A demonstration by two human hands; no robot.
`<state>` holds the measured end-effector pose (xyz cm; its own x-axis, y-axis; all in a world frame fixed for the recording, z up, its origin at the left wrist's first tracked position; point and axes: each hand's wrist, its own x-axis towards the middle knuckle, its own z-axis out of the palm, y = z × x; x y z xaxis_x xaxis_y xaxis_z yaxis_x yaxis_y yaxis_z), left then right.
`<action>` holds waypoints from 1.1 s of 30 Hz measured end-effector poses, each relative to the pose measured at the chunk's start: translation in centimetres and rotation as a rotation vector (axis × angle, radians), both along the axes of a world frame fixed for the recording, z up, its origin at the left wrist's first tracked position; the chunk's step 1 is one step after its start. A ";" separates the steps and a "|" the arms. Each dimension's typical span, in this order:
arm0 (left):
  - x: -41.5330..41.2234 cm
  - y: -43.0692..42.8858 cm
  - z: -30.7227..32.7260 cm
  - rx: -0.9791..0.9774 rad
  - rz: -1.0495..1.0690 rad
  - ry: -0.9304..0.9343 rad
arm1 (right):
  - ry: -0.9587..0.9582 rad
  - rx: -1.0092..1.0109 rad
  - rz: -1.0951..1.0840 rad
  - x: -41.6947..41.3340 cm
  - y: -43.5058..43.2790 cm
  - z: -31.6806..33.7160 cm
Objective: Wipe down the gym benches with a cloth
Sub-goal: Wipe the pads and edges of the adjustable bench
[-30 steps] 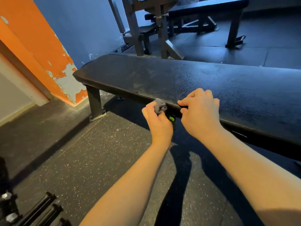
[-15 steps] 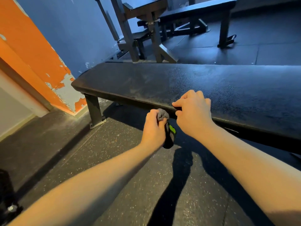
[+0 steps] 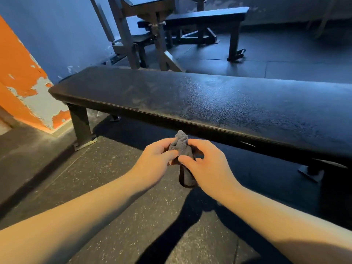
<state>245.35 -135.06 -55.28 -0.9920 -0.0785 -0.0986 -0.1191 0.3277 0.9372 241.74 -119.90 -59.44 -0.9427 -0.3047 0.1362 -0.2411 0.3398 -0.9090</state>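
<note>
Both hands have come off the near bench's (image 3: 209, 103) front edge, where half a second ago the right one rested and the left pressed the cloth. Now they meet just short of that edge, over the speckled rubber floor (image 3: 106, 187), touching no part of the bench. The left hand (image 3: 154, 161) pinches the bunched grey cloth (image 3: 182, 145) between thumb and fingers. The right hand (image 3: 207, 168) curls round it from the other side, and the cloth's tail hangs below both.

Open floor lies beneath the forearms and to the left, up to the peeling orange wall (image 3: 19, 77). The padded top runs out of view on the right.

Counted: two hands, one cloth, two flat benches, the second bench (image 3: 207, 16) well behind, and one metal-framed rack (image 3: 131, 40) between them by the blue wall (image 3: 57, 35).
</note>
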 end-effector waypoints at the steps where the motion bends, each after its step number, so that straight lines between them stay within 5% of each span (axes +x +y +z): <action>1: 0.1 0.1 0.3 0.085 -0.047 -0.010 | -0.011 -0.032 -0.019 -0.1 0.1 0.0; 4: -0.1 0.3 1.2 0.118 -0.091 0.024 | -0.042 -0.130 -0.067 -0.4 0.8 0.7; 8: -2.1 -0.9 0.0 -0.129 0.129 0.166 | 0.047 -0.145 -0.122 -1.0 1.9 3.0; 13: -5.3 -3.2 -2.3 -0.562 0.222 0.492 | 0.574 0.132 -0.214 -3.0 3.9 6.9; 17: -7.5 -4.3 -3.4 -0.795 0.270 0.523 | 0.623 0.308 -0.227 -5.1 3.4 5.3; 21: -8.4 -5.0 -3.7 -0.803 0.260 0.550 | 0.663 0.333 -0.070 -6.4 2.6 3.7; 27: -8.9 -5.5 -3.4 -0.775 0.260 0.577 | 0.861 0.751 0.196 -7.9 5.3 4.0; 33: -9.2 -6.3 -4.3 -0.781 0.258 0.656 | 1.087 0.627 0.189 -8.8 4.6 2.4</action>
<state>236.16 -141.34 -59.57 -0.7768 -0.1055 0.6208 0.1825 0.9059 0.3822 232.93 -115.32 -57.01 -0.3708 -0.7144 0.5935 -0.8508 0.5174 0.0913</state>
